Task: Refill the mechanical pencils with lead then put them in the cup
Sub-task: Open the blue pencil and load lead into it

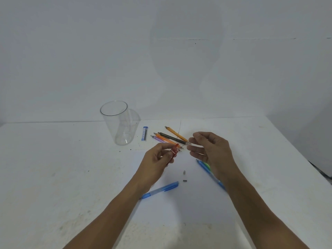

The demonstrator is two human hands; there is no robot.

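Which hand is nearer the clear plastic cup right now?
Left. The left hand, holding a small red case, is right of the clear plastic cup and closer to the camera; the right hand is farther to the right.

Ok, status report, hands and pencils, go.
Left hand grips red lead case; right hand beside it, hold unclear. Cup empty, pencils lying on table. Nothing blocks the cup.

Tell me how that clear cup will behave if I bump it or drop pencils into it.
The clear cup looks thin-walled and empty, so it is probably light and would slide or tip at a nudge. It is tall and narrows toward its base, so pencils leaning on the rim may topple it. Its smooth wall could be slippery to grip.
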